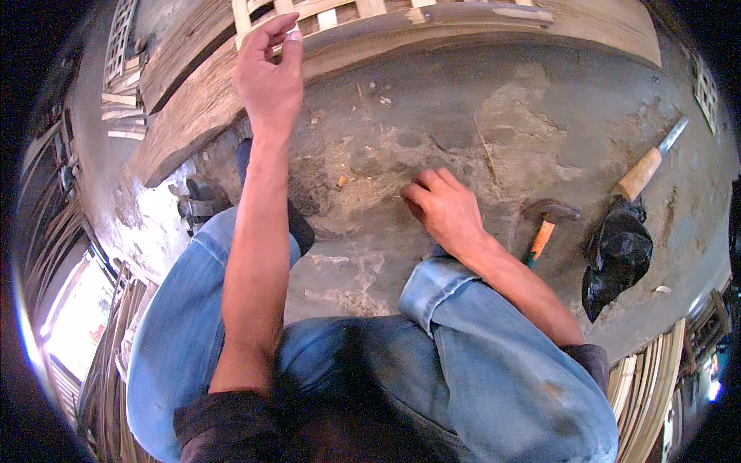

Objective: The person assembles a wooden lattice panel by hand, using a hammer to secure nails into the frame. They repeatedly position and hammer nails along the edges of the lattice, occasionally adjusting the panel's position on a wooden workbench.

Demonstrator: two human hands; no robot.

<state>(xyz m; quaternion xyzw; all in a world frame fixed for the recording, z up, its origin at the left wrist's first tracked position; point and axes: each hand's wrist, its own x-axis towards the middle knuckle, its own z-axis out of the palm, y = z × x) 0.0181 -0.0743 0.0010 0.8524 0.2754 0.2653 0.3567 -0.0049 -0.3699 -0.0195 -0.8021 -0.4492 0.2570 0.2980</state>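
Observation:
My left hand (270,73) is raised at the upper left, in front of a lattice of pale wooden strips (328,18). Its fingers are bent, with thumb and index tips apart and nothing visible between them. Low over the grey floor (378,231), my right hand (446,207) is closed, fingers curled and thumb side to the left. Whatever it pinches, if anything, is too small to name. To its right lies a hammer (543,233) with an orange grip. Farther right are a wooden-handled blade tool (642,171) and a crumpled black plastic bag (617,251).
A thick wooden plank (193,123) runs along the far side, under the lattice. Short wood pieces (123,108) are stacked at the far left. Bundled long strips (648,386) lie at the lower right, and more strips (108,347) at the left.

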